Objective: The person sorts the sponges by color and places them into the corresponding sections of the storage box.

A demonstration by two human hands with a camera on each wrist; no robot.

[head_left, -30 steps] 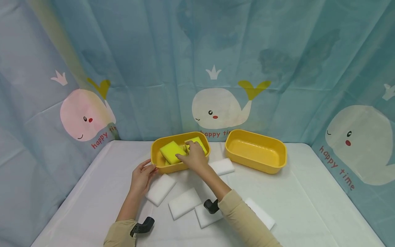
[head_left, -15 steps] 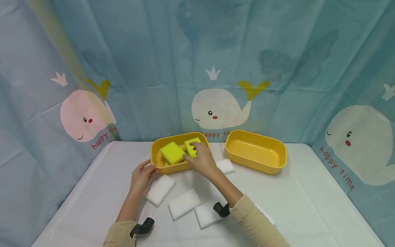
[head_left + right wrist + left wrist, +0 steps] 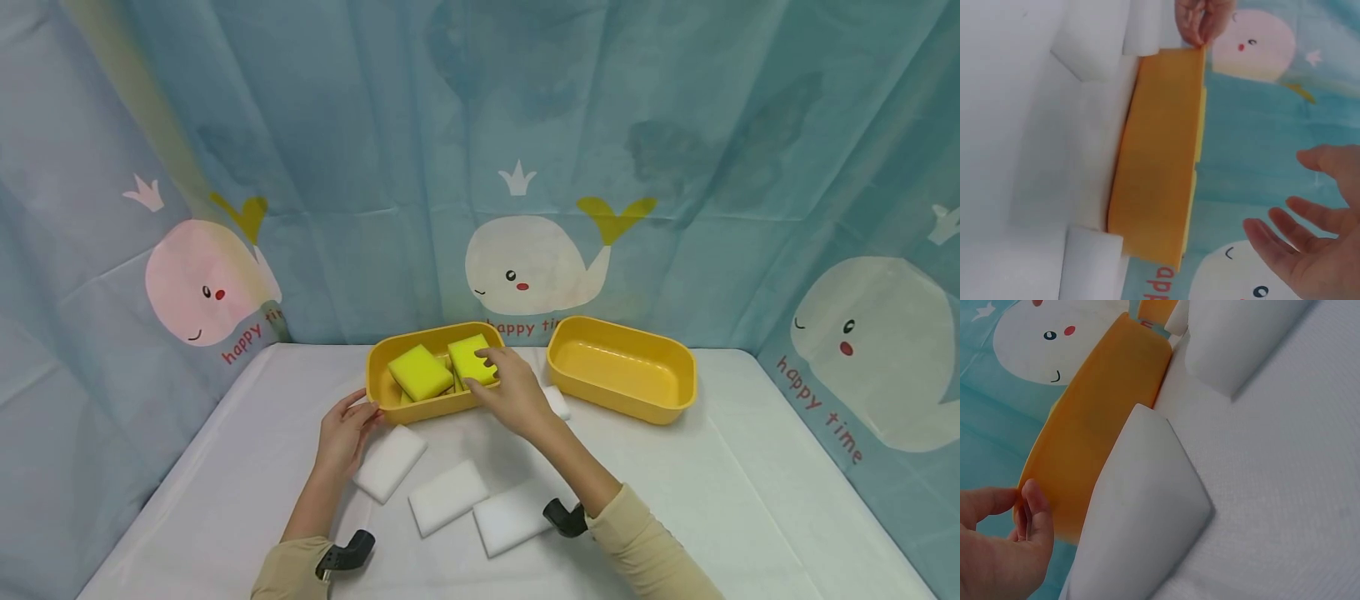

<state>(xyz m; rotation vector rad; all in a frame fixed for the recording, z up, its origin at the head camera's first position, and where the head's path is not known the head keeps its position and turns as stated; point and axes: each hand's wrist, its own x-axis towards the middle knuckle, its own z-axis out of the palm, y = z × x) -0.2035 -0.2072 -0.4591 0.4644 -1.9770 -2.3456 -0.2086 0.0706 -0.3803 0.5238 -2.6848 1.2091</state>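
A yellow plastic bin [image 3: 427, 409] stands at the back left of the table with yellow sponges lying in it. One sponge [image 3: 420, 372] lies tilted at its middle; another sponge [image 3: 468, 357] is towards its right end. My left hand [image 3: 345, 433] pinches the bin's near left corner at the rim, thumb and fingers either side of the wall [image 3: 1107, 394]. Over the bin's right end, my right hand [image 3: 516, 396] has its fingers spread and holds nothing, as the right wrist view also shows. It overlaps the right-hand sponge's edge in the head view.
Several white sponge blocks lie in front of the bin, among them a left block [image 3: 390, 463], a middle block [image 3: 448, 497] and one block [image 3: 513, 517] near my right wrist. A second yellow bin [image 3: 626, 408], bare inside, stands at the back right before the whale-print curtain [image 3: 712, 275].
My right hand has drawn back to the right, away from the sponges, its fingers opening off the right-hand one. My left hand stays on the bin's corner.
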